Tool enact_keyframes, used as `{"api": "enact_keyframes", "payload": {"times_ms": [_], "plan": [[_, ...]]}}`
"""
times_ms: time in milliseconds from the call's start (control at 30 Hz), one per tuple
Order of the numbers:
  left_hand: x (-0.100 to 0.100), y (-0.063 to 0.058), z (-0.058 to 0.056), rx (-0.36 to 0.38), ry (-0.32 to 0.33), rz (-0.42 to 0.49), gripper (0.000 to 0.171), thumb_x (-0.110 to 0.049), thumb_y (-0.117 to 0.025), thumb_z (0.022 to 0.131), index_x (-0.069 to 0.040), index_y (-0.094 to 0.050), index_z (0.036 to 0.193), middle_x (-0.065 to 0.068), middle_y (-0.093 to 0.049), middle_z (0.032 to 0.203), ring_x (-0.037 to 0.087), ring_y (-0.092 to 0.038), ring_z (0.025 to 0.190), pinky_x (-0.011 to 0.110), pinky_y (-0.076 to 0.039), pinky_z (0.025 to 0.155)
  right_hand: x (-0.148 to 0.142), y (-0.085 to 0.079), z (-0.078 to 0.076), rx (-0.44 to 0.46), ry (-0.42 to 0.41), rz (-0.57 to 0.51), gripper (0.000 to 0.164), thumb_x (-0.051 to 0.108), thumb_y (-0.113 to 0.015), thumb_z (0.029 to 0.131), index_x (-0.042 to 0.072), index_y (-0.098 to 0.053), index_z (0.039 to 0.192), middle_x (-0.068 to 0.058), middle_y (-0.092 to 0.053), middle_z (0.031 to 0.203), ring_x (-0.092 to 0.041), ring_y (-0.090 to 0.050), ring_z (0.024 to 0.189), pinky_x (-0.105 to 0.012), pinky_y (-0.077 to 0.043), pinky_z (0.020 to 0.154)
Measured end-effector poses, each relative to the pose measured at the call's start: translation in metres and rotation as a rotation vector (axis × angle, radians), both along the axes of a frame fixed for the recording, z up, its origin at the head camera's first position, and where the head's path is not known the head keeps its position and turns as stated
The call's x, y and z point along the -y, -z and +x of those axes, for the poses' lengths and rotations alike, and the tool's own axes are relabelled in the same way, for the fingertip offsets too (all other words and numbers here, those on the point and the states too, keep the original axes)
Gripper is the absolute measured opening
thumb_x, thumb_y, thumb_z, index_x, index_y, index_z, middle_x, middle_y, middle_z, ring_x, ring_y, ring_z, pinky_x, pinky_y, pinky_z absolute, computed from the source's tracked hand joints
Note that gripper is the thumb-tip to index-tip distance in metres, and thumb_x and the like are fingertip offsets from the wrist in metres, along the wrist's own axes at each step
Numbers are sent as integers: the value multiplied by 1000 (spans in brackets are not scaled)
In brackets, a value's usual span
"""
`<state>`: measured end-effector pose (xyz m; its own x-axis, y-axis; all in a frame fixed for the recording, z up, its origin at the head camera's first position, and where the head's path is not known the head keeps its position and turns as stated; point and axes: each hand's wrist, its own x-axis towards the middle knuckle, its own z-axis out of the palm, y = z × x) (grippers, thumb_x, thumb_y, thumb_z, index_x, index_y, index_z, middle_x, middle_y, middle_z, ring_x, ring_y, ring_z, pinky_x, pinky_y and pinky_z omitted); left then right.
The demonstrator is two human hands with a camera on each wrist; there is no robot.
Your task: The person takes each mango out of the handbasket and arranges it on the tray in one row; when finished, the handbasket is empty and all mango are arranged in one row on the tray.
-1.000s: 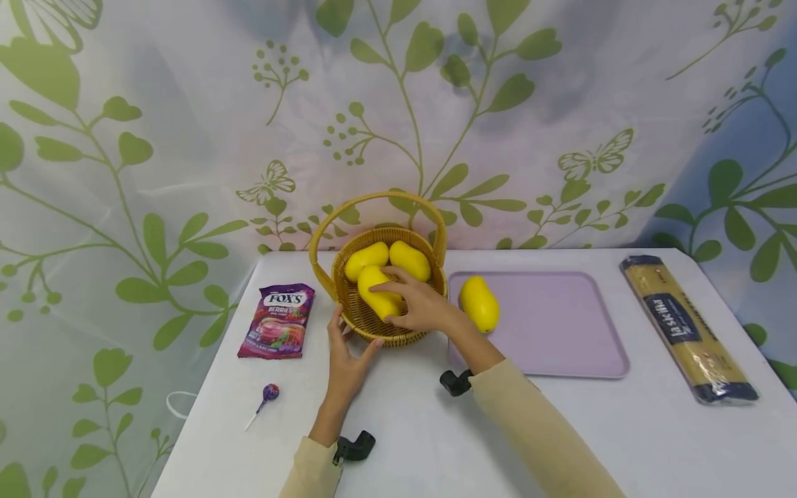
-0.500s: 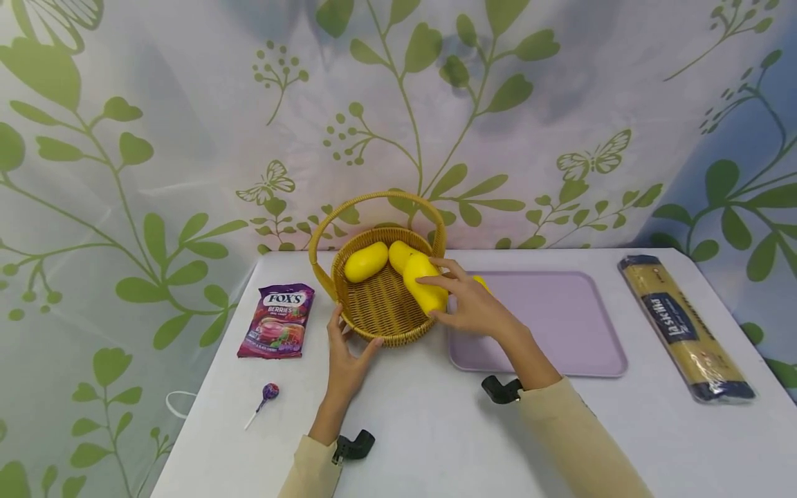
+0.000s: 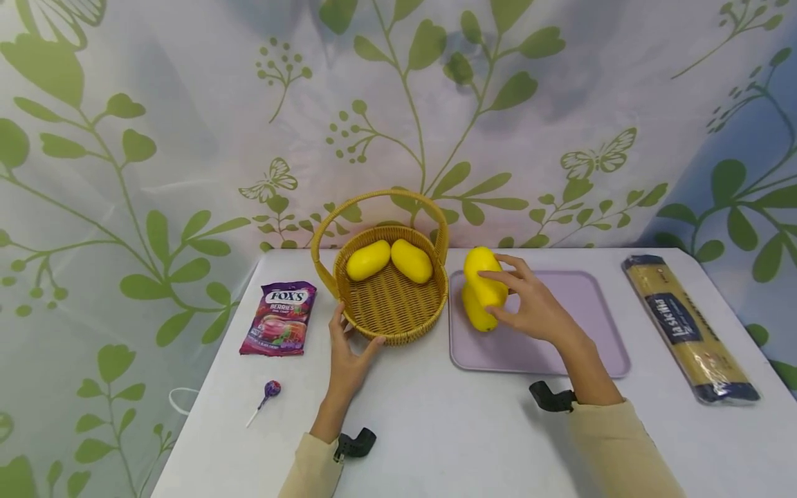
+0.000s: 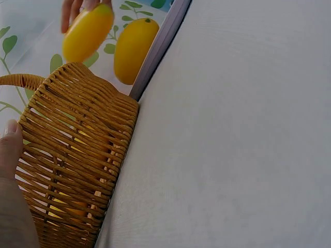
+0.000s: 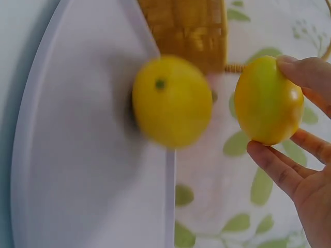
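1. Right hand [image 3: 532, 304]: thumb and fingertips pinch the held mango [image 5: 265, 103] from its sides, spread about as wide as the fruit; palm off it. Skin looks smooth and glossy, so a slip is the main risk if the pinch loosens or sits off-centre.
2. Held mango is in the air over the tray's [image 3: 560, 332] left part, apart from the tray mango [image 5: 172, 103]; wrist views show a gap. Coming down right here would likely knock the two together.
3. Tray mango lies near the tray's left edge. Rounded, so a bump could set it rolling; the rim looks low and might not stop it.
4. Letting go too high could mean a bounce, maybe out onto the table [image 3: 436, 415].
5. Left hand [image 3: 349, 363]: on the basket [image 3: 392, 304], thumb and index finger spread along the near-left wall. Other fingers partly hidden, can't tell how firmly they curl. Pushing hard there could slide the basket into the tray just beside it.
6. Two more mangoes, left one [image 3: 369, 261] and right one [image 3: 411, 261], lie at the basket's far side. Tipping the basket could roll them; a hand reaching in could snag the tall handle [image 3: 380, 195].
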<state>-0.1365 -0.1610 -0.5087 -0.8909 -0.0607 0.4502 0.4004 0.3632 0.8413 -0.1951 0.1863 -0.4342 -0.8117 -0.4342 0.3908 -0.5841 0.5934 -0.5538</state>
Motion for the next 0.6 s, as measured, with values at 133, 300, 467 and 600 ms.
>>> {"api": "enact_keyframes", "payload": {"times_ms": [133, 300, 467, 600], "plan": [[-1, 0, -1, -3, -4, -12, 90, -16, -73, 80, -5, -14, 147, 13, -20, 149, 47, -32, 127, 59, -36, 96, -23, 6, 1, -26, 53, 9, 62, 13, -80, 71, 18, -56, 127, -12, -32, 144, -34, -48, 114, -46, -50, 78], [-1, 0, -1, 8, -12, -20, 90, -15, -73, 80, -12, -14, 147, 13, -21, 149, 45, -33, 127, 59, -36, 97, -43, 17, 2, -27, 88, 53, 60, 13, -80, 71, 14, -57, 125, -17, -35, 141, -34, -53, 104, -47, -51, 74], [-1, 0, -1, 18, -14, -21, 90, -17, -74, 80, -10, -13, 147, 12, -21, 149, 45, -33, 127, 59, -36, 97, -54, 27, 4, 10, 92, 98, 58, 12, -79, 72, 11, -56, 125, -22, -36, 138, -29, -60, 85, -44, -55, 69], [1, 9, -4, 14, -11, -2, 91, -18, -74, 79, -5, -14, 147, 14, -21, 148, 46, -32, 127, 59, -35, 97, -55, 33, 4, 43, 86, 120, 58, 12, -79, 73, 10, -55, 126, -23, -35, 138, -25, -60, 81, -44, -54, 69]]}}
